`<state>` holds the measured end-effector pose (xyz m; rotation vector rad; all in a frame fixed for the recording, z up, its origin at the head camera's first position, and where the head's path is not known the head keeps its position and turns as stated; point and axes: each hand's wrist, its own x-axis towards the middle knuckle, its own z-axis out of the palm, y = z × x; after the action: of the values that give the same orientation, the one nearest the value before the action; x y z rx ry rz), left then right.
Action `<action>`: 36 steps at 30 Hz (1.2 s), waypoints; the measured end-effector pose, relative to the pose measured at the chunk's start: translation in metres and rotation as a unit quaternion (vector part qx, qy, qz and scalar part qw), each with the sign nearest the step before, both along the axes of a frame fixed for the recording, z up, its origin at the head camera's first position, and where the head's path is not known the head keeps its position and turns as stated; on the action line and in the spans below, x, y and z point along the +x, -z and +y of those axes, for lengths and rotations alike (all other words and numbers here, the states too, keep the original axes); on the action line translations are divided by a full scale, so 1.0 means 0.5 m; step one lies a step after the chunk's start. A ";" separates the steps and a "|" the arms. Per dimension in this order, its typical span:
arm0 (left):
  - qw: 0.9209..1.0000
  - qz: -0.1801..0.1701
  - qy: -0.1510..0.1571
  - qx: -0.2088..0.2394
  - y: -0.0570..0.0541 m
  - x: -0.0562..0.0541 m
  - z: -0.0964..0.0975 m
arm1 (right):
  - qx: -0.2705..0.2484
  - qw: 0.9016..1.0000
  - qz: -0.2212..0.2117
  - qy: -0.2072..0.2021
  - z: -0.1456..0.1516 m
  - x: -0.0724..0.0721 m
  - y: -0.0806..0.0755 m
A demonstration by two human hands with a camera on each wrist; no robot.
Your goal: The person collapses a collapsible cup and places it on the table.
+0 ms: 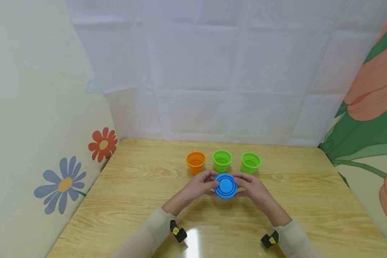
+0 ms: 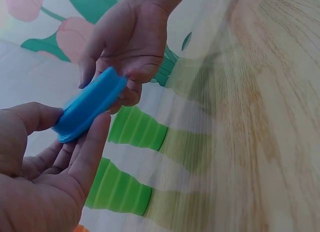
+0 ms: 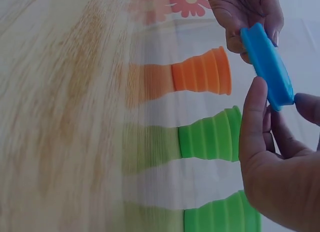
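A blue collapsible cup (image 1: 225, 186), folded flat into a ringed disc, is held above the table between both hands. On its left edge the left hand (image 1: 201, 185) pinches it, thumb on the near face and fingers behind. The right hand (image 1: 252, 189) pinches the opposite edge in the same way. Seen edge-on in the left wrist view, the folded blue cup (image 2: 90, 105) is tilted and clear of the tabletop. In the right wrist view the blue cup (image 3: 268, 66) spans the gap between the two hands.
Behind the hands stand three opened collapsible cups in a row: an orange cup (image 1: 195, 162), a green cup (image 1: 221, 160) and another green cup (image 1: 250, 162). They rest on a glossy wood-grain table (image 1: 142, 172). A white cloth (image 1: 200, 71) hangs along the back.
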<state>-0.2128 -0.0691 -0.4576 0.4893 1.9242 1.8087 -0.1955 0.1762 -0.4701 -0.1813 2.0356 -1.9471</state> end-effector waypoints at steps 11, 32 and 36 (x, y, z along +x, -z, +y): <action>0.978 0.187 -0.065 -0.059 -0.003 0.005 0.013 | -0.050 0.998 -0.045 -0.005 0.017 0.000 0.007; 0.761 0.633 -0.010 -0.145 0.008 0.027 0.041 | -0.078 0.993 -0.075 -0.043 0.040 -0.004 0.006; 0.733 0.663 -0.001 -0.154 0.015 0.025 0.045 | -0.075 0.993 -0.072 -0.049 0.045 -0.003 0.003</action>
<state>-0.2001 -0.0465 -0.4649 2.0282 2.9219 0.9790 -0.1968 0.1986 -0.4718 -0.1653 1.7592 -1.9911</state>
